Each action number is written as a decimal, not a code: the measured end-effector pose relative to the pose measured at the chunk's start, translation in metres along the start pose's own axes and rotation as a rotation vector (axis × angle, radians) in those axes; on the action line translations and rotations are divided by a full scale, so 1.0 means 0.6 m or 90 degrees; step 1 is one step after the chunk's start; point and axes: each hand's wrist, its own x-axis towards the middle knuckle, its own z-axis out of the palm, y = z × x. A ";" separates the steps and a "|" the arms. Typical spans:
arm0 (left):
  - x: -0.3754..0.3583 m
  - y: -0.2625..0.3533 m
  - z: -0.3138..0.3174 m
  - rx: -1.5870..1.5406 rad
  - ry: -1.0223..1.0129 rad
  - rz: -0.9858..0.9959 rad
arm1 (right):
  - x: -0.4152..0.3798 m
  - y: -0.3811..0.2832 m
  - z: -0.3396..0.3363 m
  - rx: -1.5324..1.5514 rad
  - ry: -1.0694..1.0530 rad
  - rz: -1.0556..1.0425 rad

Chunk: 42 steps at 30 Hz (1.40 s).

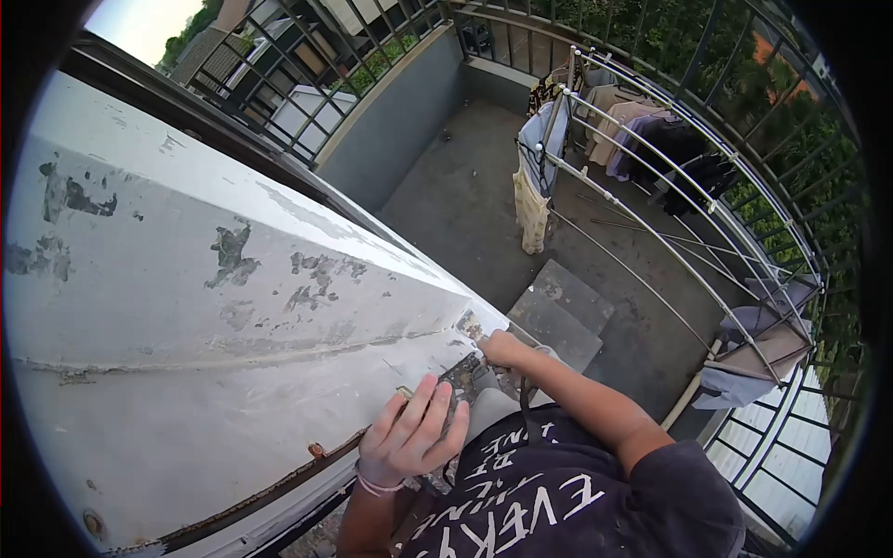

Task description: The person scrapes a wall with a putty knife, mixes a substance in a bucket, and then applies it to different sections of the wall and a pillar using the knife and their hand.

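Head view: left hand (409,437) lies fingers-spread on the peeling wall (233,307); right hand (502,349) seemingly closed, its grip's contents unclear.

1. The left hand (409,437) sits near and low in the scene, fingers spread and lightly curled, back facing up, a thin band around its wrist.
2. The right hand (502,351) reaches farther out, closed into a fist, forearm bare and stretched leftward.

Soft, even daylight, brightest toward 11 o'clock; no hard shadows or glare. Strong fisheye bending, black vignette round edges. Mostly sharp.
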 end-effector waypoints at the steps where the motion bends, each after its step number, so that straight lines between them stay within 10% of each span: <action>1: -0.008 0.002 0.009 0.132 -0.119 0.023 | 0.011 -0.008 0.010 -0.001 -0.003 -0.006; 10: 0.005 0.002 0.036 0.250 -0.158 0.059 | 0.129 -0.102 0.050 -0.039 -0.016 -0.078; 35: -0.001 0.011 0.041 0.189 -0.144 0.000 | 0.269 0.058 0.125 0.036 0.260 -0.131; 42: -0.007 0.013 0.041 0.178 -0.144 -0.006 | 0.124 0.030 0.095 0.072 0.200 -0.176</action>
